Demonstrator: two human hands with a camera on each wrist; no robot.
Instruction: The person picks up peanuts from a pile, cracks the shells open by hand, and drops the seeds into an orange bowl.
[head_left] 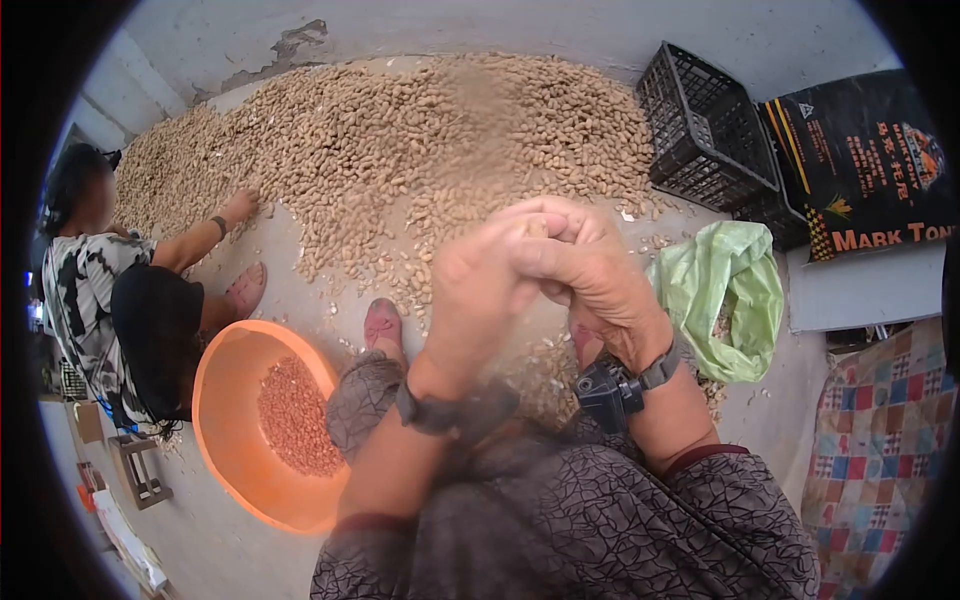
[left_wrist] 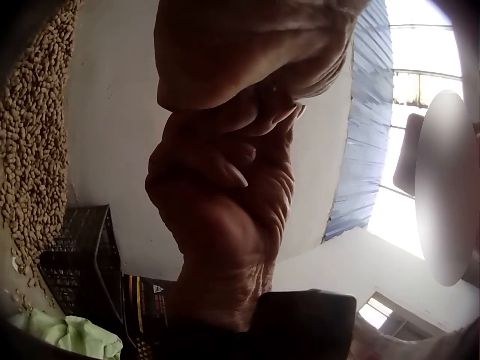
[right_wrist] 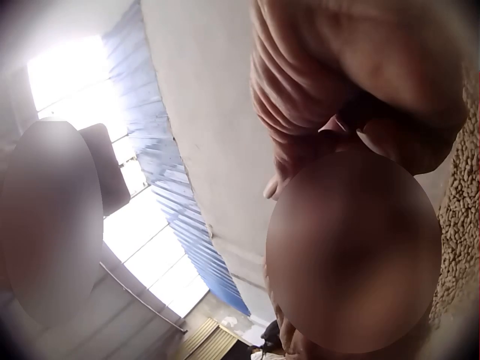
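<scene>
My left hand [head_left: 470, 285] and right hand [head_left: 605, 275] meet in front of me, above my lap, with fingers curled and fingertips together. Between them in the head view shows a small tan bit that looks like a peanut [head_left: 537, 228]; the fingers hide most of it. From the left wrist, the left hand [left_wrist: 251, 56] sits against the bent fingers of the right hand [left_wrist: 217, 217]. Behind the hands spreads a large heap of unshelled peanuts [head_left: 370, 140]. To the left stands an orange basin [head_left: 225, 430] with red shelled peanuts [head_left: 298, 415] inside.
Another person [head_left: 95, 270] sits at left, a hand on the heap's edge. At right are a green plastic bag [head_left: 690, 295], black crates [head_left: 700, 125], a black printed sack [head_left: 860, 160] and a patchwork cloth [head_left: 870, 430]. Shells [head_left: 545, 375] litter the floor between my feet.
</scene>
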